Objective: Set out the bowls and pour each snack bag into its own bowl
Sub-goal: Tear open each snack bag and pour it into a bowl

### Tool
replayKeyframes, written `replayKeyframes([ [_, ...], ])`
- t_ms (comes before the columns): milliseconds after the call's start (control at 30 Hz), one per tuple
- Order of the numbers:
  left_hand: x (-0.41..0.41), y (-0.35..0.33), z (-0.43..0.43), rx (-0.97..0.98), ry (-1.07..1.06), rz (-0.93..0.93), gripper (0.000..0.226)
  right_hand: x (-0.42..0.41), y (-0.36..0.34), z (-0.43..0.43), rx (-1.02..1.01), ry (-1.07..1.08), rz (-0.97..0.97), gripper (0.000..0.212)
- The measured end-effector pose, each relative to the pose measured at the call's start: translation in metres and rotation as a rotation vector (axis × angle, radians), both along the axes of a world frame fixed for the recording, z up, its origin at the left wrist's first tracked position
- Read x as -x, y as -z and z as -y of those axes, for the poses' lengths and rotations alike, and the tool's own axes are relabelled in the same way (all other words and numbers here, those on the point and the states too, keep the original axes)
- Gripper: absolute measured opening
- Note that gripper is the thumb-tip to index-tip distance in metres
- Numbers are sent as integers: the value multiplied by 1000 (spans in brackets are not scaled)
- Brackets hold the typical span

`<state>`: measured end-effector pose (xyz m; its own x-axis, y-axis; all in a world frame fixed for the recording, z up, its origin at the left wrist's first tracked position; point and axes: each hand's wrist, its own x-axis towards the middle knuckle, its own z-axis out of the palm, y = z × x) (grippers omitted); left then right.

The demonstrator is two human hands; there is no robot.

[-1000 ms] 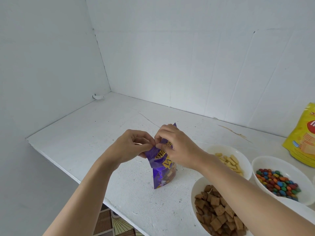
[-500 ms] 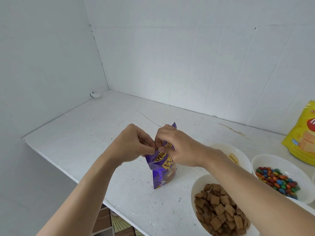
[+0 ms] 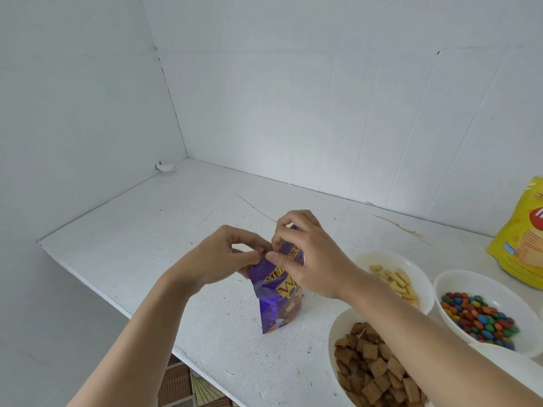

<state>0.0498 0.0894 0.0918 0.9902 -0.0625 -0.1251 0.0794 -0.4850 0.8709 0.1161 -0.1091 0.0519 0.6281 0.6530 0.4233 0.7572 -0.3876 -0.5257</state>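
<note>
Just below the centre of the frame, the purple snack bag is being held upright on the white bench, its top edge being pinched from either side by the left hand and the right hand. The foil is being judged thin, crinkly and slippery, its contents light and brittle. The top seam, near its middle, is being favoured as the grasp, not the body. At lower right, a bowl of brown squares is being crossed by the right forearm.

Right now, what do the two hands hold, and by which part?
The left hand and the right hand both pinch the purple snack bag at its top edge. The bag stands upright on the white table.
</note>
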Motion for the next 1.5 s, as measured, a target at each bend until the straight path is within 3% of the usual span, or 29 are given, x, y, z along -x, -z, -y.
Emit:
replayKeyframes([
  [133,-6,8,9,-78,-24,84,26,5,8,2,-72,223,-7,43],
  [333,-22,4,21,-239,101,118,29,4,1,9,-86,223,-234,17],
  [500,-21,10,25,-409,-61,203,29,-3,5,26,-93,279,-238,32],
  [600,-16,13,29,-382,-79,224,28,-5,3,34,-94,293,-272,28],
  [800,-27,4,37,-385,84,166,33,-3,-8,28,-18,211,-303,14],
  [900,-38,2,40,-377,42,203,31,-1,-11,25,39,158,-305,21],
  [1067,-40,-3,26,-440,-41,260,36,-8,-9,37,240,224,-117,46],
  [1233,-36,3,21,-441,-121,242,41,-18,-8,49,284,251,-102,55],
  [1367,-32,2,30,-438,63,135,52,-16,-7,43,131,110,-224,42],
  [1500,-30,-4,32,-468,118,119,62,-13,-8,42,187,-35,-210,21],
])
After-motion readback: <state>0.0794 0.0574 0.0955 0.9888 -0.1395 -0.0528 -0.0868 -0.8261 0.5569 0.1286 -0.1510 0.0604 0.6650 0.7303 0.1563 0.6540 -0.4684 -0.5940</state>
